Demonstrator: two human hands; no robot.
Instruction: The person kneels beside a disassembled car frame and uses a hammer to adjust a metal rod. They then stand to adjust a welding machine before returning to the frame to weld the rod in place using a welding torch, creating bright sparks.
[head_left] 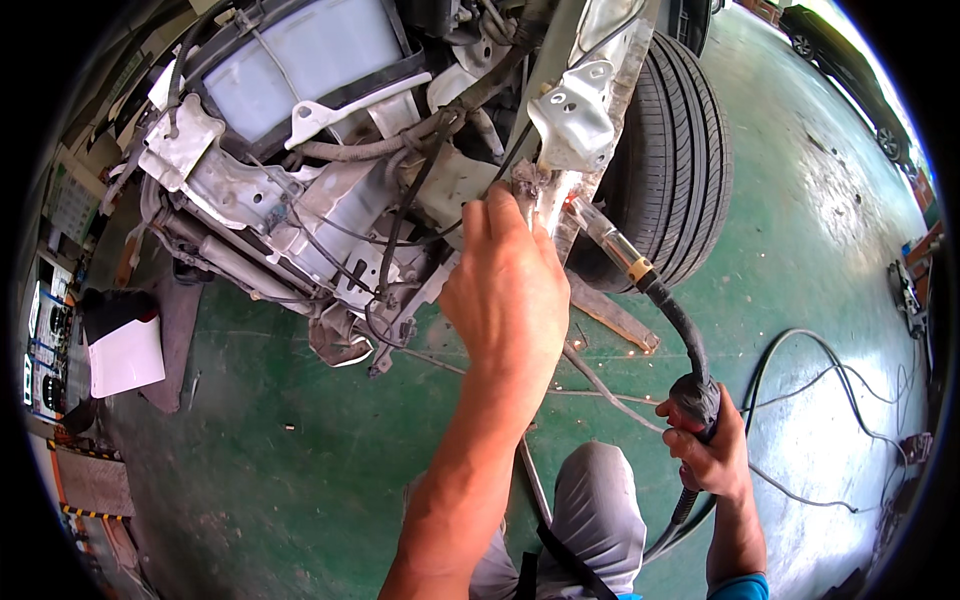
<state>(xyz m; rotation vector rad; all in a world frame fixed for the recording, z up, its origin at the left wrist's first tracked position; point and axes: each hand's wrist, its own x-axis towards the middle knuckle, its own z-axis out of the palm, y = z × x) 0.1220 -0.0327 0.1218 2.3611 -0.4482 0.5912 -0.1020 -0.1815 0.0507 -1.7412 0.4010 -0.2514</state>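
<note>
In my right hand point(712, 458), fingers wrapped round its grip, is a welding torch point(682, 322) with a curved black neck. Its clear nozzle points up and left, and a small red glow shows at the tip beside the car's metal frame rail point(590, 122). My left hand point(508, 285) reaches up to the rail's lower end, fingers bent and closed there. What they grip is hidden behind the hand. Right beside these fingers, the metal is rough and brownish. The car's bare front end point(235, 185), with bent brackets and loose wires, fills the upper left.
A tyre point(675, 160) stands just right of the rail. Small sparks dot the green floor point(300, 470) below the torch. Hoses and cables point(790, 345) loop across the right side. A flat metal bar point(615, 318) lies under the tyre. Far right, a dark car point(850, 75) is parked.
</note>
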